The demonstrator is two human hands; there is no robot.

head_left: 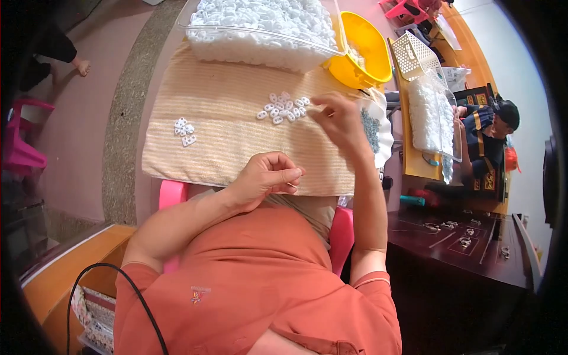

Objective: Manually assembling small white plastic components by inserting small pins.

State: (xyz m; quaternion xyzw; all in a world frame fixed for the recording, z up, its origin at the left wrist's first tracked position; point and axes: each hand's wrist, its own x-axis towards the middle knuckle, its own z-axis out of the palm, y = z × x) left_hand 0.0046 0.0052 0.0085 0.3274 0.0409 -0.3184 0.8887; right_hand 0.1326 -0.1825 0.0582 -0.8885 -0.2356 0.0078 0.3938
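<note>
My left hand (275,174) is closed over the near edge of the table, its thumb pressed against the forefinger. Whatever is in that pinch is hidden or too small to name. To its right, my right hand (342,121) hovers over the cloth, slightly blurred, with thumb and forefinger apart and nothing visible between them. Just left of these fingertips lies a loose cluster of small white oval pieces with holes (285,107). A smaller group of white pieces (184,127) sits at the left of the cloth, including a triangular one (189,141).
A striped beige cloth (219,94) covers the table. At its far side stand a clear bin of white pieces (260,44) and a yellow basin (361,68). Small grey-green parts (370,130) lie on a white tray at right. Another person (488,133) sits beyond, beside another white-filled bin (431,118).
</note>
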